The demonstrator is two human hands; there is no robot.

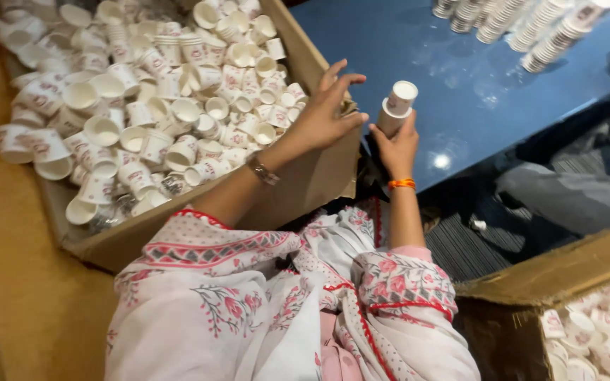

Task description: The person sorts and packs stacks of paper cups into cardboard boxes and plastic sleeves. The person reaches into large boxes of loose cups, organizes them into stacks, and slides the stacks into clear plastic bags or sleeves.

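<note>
Nearest the camera, patterned white and red cloth (277,303) covers the person's lap. At the lower right corner stands a second cardboard box (524,282) holding more loose paper cups, only partly in view.

The landmark is the large cardboard box (312,180), which is filled with loose white paper cups (142,92) lying in all directions. The left hand (326,106), with a wristwatch (262,171) on its wrist, rests over the box's right rim, fingers spread and released, holding nothing; it hovers just above the cups at that edge. Just right of the box, the right hand (398,144), wearing an orange bangle (402,183), is closed around a short stack of cups (397,106), gripping its lower end, the stack tilted with its open mouths pointing up and right.

Beyond the box to the right lies the blue tabletop (460,85). At its far edge, well apart from the box, long rows of stacked cups (531,28) lie side by side.
</note>
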